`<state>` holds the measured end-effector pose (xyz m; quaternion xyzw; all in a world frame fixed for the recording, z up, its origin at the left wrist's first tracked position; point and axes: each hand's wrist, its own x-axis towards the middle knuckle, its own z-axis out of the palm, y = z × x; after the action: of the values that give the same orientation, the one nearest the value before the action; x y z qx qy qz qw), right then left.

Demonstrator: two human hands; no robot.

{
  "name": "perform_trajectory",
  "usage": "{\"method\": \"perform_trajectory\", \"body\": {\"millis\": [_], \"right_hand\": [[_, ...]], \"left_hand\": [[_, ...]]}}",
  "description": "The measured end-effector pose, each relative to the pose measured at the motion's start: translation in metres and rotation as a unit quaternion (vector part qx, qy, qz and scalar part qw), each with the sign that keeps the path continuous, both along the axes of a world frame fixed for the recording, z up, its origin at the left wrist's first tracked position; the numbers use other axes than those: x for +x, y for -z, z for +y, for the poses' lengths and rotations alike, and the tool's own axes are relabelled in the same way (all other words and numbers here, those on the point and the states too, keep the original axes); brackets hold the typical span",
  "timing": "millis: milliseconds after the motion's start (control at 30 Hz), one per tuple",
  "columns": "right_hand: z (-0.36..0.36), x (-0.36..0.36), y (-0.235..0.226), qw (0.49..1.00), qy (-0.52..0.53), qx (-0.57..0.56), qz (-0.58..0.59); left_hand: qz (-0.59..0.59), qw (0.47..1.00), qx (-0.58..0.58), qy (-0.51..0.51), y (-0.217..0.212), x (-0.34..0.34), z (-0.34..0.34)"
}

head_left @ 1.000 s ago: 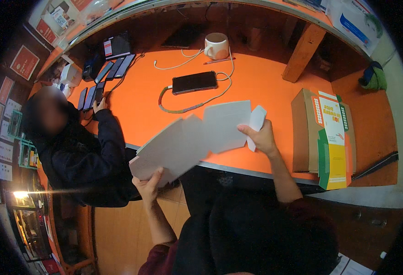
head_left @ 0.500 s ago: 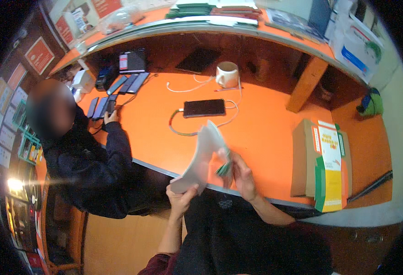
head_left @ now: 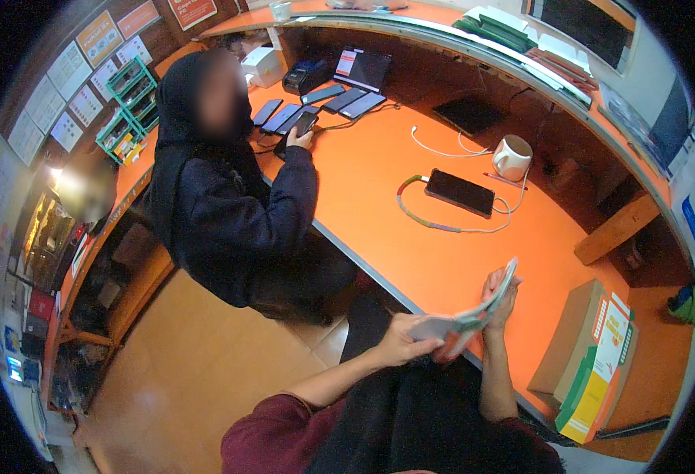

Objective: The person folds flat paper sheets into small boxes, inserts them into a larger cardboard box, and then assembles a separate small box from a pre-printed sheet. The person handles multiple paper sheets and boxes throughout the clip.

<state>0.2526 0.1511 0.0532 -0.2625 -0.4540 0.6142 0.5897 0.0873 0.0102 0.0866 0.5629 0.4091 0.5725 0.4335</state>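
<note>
Two hands, left hand and right hand, clamp a half-folded flat carton at the orange counter's near edge; folding looks unfinished. Farther along the counter lies a black phone.

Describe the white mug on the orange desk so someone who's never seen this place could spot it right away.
Start at the long orange desk and follow it toward the raised back ledge. Just beyond the black phone lying flat with a looped cable stands the white mug. It is the only upright, rounded white thing there; its neighbours are flat and dark.
</note>
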Motion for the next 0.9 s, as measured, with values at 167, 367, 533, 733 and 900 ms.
{"method": "perform_trajectory", "body": {"millis": [167,367,533,733,900], "right_hand": [[0.027,0.008,0.029,0.956,-0.152,0.034,0.250],[0.026,-0.002,-0.005,0.994,-0.051,-0.013,0.093],[0.008,0.019,-0.041,0.949,-0.303,-0.065,-0.063],[-0.032,-0.020,-0.018,0.978,-0.177,-0.066,-0.094],[-0.039,-0.048,-0.026,0.994,0.008,0.011,-0.104]], "left_hand": [[0.036,0.990,0.135,0.012,-0.006,0.016,0.001],[-0.027,0.990,-0.032,-0.138,-0.026,-0.029,0.007],[-0.034,0.974,-0.049,-0.219,-0.029,-0.038,0.013],[0.110,0.979,0.120,-0.121,-0.037,-0.003,0.016],[0.128,0.960,0.216,-0.126,-0.040,0.010,0.019]]}}
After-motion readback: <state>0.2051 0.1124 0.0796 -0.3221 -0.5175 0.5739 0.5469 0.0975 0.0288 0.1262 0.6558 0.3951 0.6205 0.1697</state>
